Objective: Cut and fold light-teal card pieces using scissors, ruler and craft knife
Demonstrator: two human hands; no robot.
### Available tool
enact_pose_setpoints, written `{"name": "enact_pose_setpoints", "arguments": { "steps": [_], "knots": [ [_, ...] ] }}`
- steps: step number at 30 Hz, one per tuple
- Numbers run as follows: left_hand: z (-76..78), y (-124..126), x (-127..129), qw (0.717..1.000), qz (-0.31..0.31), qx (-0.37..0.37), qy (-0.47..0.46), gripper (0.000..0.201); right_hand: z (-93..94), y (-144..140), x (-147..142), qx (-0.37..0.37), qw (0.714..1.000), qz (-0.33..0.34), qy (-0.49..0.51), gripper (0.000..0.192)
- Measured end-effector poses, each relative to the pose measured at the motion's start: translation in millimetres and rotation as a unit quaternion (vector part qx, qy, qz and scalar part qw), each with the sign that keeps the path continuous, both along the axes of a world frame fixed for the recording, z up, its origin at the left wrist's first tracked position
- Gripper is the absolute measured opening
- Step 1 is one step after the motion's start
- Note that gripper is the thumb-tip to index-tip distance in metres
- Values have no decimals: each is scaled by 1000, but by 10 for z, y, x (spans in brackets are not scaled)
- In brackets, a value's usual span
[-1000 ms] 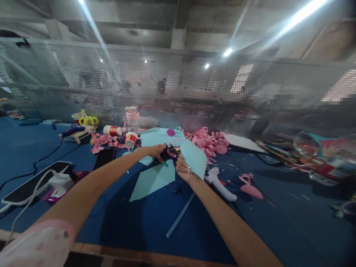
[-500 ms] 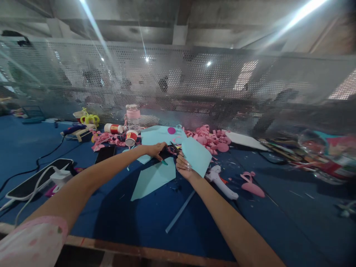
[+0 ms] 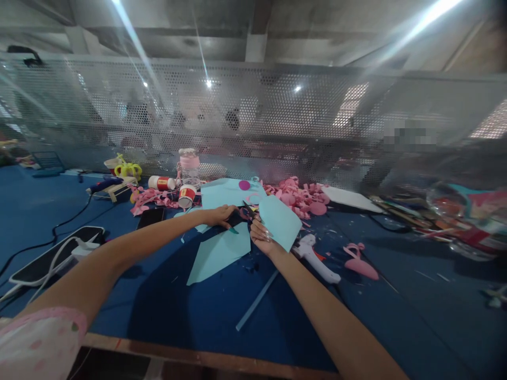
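Observation:
My right hand [image 3: 261, 232] is closed around a pair of dark scissors [image 3: 249, 210], whose blades point up and left toward my other hand. My left hand [image 3: 222, 216] pinches a small dark piece with a teal edge [image 3: 233, 230]; its kind is unclear. Just beside and behind my right hand is a light blue sheet [image 3: 283, 224]. Another light blue sheet [image 3: 222, 253], cut to angled edges, lies on the table below my left hand. Farther back, a third light blue sheet [image 3: 216, 192] carries a magenta disc [image 3: 244, 184].
Pink scraps [image 3: 295, 198] heap behind my right hand. A white glue gun [image 3: 319, 261] and a pink shaped piece [image 3: 360, 266] lie to the right. At left are a phone [image 3: 152, 217], a power bank [image 3: 35, 264] with cables and a bottle [image 3: 189, 171]. A perforated metal screen [image 3: 253, 121] stands behind.
Both hands stay nearly in place, with the scissors shifting only slightly. My left forearm sits a little lower and covers more of the white charger.

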State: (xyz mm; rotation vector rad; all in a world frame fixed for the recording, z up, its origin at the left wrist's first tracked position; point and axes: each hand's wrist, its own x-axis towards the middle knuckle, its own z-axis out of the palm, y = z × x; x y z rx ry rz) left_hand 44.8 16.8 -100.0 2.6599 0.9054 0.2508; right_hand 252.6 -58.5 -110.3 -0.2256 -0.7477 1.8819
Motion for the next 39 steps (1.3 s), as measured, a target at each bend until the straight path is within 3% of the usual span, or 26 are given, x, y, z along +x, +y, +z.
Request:
{"name": "enact_pose_setpoints", "arguments": {
  "steps": [7, 13, 17, 23, 27, 33, 36, 39],
  "knots": [
    [118, 49, -4, 1000, -8, -17, -18, 59, 64, -36, 8, 15, 1000, 11, 25, 30],
    [399, 211, -125, 998, -16, -46, -51, 40, 177, -35, 101, 37, 999, 4, 39, 31],
    [586, 344, -215, 988, 29, -39, -149, 34, 226, -25, 150, 54, 998, -4, 26, 29],
    [654, 459, -177, 915, 146, 8, -377, 44, 261, -68, 159, 79, 995, 1, -61, 27],
    [709, 436, -142, 861, 218, 20, -460, 47, 155, -20, 128, 85, 983, 8, -160, 18],
    [888, 442, -199, 855, 312, 19, -414, 30, -94, 45, 34, 98, 950, -25, -296, 19],
    [955, 469, -268, 866, 358, 22, -349, 21, -141, 37, 41, 121, 925, -51, -358, 25],
    [995, 449, -340, 892, 348, 16, -287, 17, -133, 31, 80, 145, 891, -78, -422, 29]
  ]
}}
